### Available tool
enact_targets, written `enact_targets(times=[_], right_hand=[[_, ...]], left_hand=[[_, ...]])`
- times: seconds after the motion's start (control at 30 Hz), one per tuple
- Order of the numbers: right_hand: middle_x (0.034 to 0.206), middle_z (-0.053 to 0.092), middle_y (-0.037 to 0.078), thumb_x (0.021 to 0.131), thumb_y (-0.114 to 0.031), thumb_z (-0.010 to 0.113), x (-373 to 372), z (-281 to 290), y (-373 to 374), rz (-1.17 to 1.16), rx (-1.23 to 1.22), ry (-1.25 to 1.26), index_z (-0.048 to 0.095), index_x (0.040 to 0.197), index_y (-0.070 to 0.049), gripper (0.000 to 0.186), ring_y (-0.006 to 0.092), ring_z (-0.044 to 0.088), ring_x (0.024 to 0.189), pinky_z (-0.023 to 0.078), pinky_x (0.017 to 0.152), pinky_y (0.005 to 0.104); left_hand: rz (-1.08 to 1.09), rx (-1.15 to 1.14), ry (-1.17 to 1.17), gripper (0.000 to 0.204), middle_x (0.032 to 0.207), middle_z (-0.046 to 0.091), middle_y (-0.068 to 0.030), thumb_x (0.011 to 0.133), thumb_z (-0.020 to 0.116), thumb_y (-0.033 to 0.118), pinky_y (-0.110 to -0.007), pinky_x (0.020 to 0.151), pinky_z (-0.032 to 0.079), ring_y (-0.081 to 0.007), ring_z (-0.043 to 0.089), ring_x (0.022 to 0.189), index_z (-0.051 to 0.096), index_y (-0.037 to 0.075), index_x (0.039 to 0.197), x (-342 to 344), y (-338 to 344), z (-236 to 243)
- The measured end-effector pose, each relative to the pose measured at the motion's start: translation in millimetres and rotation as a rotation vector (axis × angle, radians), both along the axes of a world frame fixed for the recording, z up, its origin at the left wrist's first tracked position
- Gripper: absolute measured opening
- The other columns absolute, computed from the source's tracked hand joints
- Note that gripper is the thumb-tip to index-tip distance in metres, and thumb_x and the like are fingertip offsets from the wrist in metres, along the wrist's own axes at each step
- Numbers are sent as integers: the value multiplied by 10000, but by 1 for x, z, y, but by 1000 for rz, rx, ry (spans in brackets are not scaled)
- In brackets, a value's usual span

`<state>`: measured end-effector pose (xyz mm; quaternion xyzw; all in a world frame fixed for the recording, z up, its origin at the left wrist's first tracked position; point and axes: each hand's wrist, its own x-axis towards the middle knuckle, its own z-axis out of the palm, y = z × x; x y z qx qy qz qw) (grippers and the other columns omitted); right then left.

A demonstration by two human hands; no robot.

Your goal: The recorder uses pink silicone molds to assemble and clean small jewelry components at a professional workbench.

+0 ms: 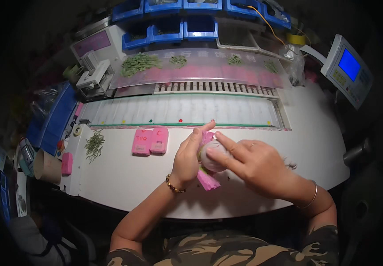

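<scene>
At frame centre, the left hand [190,153] and right hand [253,163] both pinch a pale, pink-frilled bundle [212,156] above the desk [125,177]; it looks light, soft, crushable, best held around its middle.

Most of the pale rounded object [212,156] is covered by the two hands: the right hand [255,164] lies over its right side and the left hand [188,156] screens its left edge. The pink crinkled paper [208,181] shows only at 6 o'clock below the hands and as a sliver at 12 o'clock; the rest is hidden. At 10 o'clock, the contents of the blue bins [169,32] are too dark to tell. At 8 o'clock, the bench [129,181] edge fades into shadow, perhaps over stored items.
</scene>
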<state>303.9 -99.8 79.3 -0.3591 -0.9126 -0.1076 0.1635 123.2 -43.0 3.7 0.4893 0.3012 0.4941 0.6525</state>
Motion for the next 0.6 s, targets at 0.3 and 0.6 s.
enact_targets(times=[0.3, 0.6], right_hand=[[1266, 579, 197, 783, -119, 569, -14, -15, -5, 69, 121, -129, 595, 1233, -99, 451, 208, 601, 702, 513, 660, 305], [1313, 544, 189, 736, -38, 629, 58, -22, -3, -308, -240, -289, 534, 1260, -84, 535, 293, 630, 805, 511, 733, 375]], left_hand=[[66, 310, 3, 461, 997, 581, -115, 1033, 363, 348, -219, 566, 518, -154, 643, 869, 375, 37, 1374, -9, 0, 5], [162, -98, -245, 388, 971, 590, -171, 969, 528, 366, -336, 538, 588, -277, 684, 687, 396, 19, 1081, -51, 23, 15]])
